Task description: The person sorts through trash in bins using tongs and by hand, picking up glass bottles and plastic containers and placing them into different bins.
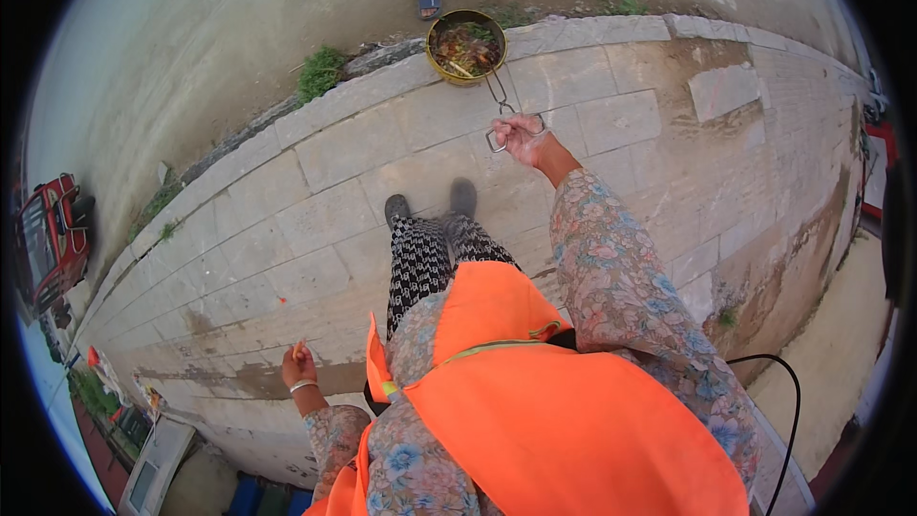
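Observation:
My right hand (pixel 521 136) is stretched out ahead, its fingers closed around the looped handles of metal tongs (pixel 498 92). The far end of the tongs reaches the near right rim of a round yellow bucket (pixel 433 61). Inside the bucket lies a mix of leaves and plant scraps (pixel 466 46). Low on the left, my left hand (pixel 298 365), with a bracelet at the wrist, has its fingers bent around a small orange thing (pixel 297 351) too small to name.
Just beyond the bucket a person's sandalled feet (pixel 428 1) stand on the road. A stone curb (pixel 594 30) edges the paving. Weeds (pixel 321 73) grow along it. A red vehicle (pixel 54 240) is at the far left. A black cable (pixel 795 401) curves at the right.

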Demonstrator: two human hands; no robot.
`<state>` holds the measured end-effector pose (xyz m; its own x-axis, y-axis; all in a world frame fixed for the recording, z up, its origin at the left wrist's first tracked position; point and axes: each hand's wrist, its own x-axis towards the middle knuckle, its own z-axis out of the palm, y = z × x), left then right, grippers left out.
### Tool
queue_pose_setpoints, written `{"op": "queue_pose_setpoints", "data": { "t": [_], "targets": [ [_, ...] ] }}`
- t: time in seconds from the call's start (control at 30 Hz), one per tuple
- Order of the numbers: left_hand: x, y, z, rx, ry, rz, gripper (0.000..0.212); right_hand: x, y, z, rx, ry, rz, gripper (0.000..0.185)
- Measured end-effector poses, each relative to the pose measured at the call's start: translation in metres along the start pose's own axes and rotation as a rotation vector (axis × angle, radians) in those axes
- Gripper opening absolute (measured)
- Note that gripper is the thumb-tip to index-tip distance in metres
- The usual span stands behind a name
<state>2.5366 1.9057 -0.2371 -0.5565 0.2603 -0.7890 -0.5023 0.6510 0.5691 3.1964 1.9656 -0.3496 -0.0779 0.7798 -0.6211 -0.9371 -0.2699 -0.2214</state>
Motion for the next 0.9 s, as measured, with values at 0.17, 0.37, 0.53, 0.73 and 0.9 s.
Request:
{"op": "queue_pose_setpoints", "data": {
  "t": [0.17, 0.37, 0.53, 0.73, 0.9],
  "targets": [
    [0.0, -0.006, -0.006, -0.033, 0.013, 0.007, 0.014, -0.05, -0.003, 0.006, 0.031, 0.003, 0.161, 0.029],
    [0.015, -0.024, -0.014, -0.039, -0.002, -0.036, 0.013, -0.099, 0.0, 0.034, -0.171, 0.107, 0.195, 0.03],
    [-0.004, -0.023, 0.004, -0.047, 0.026, -0.002, 0.012, -0.087, -0.002, 0.022, -0.098, 0.062, 0.324, 0.035],
    [-0.029, -0.014, -0.019, -0.144, 0.017, 0.089, 0.013, -0.094, -0.002, 0.023, -0.04, -0.015, 0.243, 0.034],
    [0.0, -0.033, -0.089, -0.19, 0.065, 0.042, 0.015, -0.084, 0.004, 0.038, -0.04, -0.079, 0.172, 0.034]
  ]
}}
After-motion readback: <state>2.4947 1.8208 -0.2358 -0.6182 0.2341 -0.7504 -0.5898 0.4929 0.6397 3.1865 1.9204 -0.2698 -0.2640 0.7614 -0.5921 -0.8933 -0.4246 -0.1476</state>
